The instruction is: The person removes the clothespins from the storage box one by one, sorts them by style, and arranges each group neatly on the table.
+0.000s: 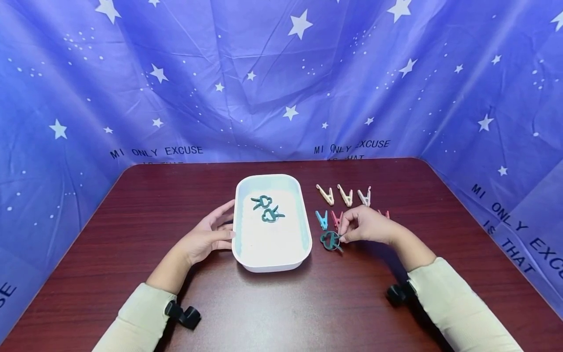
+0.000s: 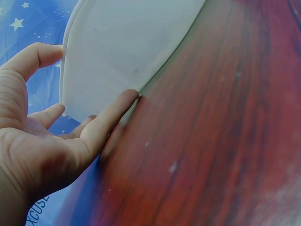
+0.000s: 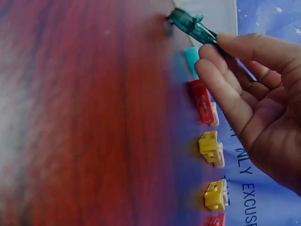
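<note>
A white plastic tray [image 1: 272,249] stands on the table. Two dark green plant clips, one [image 1: 262,201] above the other [image 1: 271,214], lie inside it. Against the tray's left outer wall rest the fingers of my left hand [image 1: 206,239]; the left wrist view shows its fingertips touching the tray's side [image 2: 127,52]. My right hand [image 1: 367,226] pinches another dark green plant clip [image 1: 330,240] by its handle end, between thumb and fingers, just right of the tray. In the right wrist view this clip [image 3: 190,24] is seen edge-on.
Clothespins are laid out in rows right of the tray: cream ones [image 1: 325,195], a pale one [image 1: 364,196], a blue one [image 1: 322,220] and red ones [image 1: 336,219]. My right hand partly covers the front row. Yellow clothespins [image 3: 210,146] show in the right wrist view. A starry curtain surrounds the table.
</note>
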`<state>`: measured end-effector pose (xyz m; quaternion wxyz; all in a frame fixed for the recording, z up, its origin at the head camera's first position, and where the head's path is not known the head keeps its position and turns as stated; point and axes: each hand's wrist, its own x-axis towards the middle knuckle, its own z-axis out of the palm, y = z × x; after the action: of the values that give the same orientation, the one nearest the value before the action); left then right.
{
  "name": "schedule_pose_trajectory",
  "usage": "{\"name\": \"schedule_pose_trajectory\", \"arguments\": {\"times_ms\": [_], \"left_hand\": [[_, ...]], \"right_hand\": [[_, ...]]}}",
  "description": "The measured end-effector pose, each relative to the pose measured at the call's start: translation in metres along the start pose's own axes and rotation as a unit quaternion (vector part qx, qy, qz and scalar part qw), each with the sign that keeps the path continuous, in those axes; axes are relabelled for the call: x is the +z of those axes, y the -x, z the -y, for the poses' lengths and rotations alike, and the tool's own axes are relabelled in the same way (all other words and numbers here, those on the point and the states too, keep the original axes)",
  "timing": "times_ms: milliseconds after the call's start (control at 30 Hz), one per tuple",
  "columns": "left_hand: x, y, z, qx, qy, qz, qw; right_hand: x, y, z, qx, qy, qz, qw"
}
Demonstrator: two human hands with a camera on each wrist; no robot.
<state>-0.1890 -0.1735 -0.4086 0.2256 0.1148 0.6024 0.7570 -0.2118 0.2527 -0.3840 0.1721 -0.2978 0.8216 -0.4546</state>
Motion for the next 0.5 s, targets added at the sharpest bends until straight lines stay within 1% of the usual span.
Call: {"name": "schedule_pose_trajectory", "arguments": {"times_ms": [133,233,367,500], "left_hand": [[-0.0005,0.0,0.0002,0.001,0.001,0.001,1.0],[-0.0008,-0.0002,0.0006,0.001,0.002,0.001,1.0],[-0.001,-0.0002,0.0009,0.001,0.003,0.0,1.0],[-0.0007,-0.0002,0.001,0.001,0.002,0.0,1.0]], "right_hand": [[0.0031,0.004,0.0009,0.032,0.046,0.006,0.998],[0.0054,0.0064,0.0018,0.042,0.067,0.012,0.997],[0.0081,0.0089,0.0014,0.053,0.06,0.028,0.996],[0.0105,0.0106,0.001,0.068,0.023,0.047,0.996]]}}
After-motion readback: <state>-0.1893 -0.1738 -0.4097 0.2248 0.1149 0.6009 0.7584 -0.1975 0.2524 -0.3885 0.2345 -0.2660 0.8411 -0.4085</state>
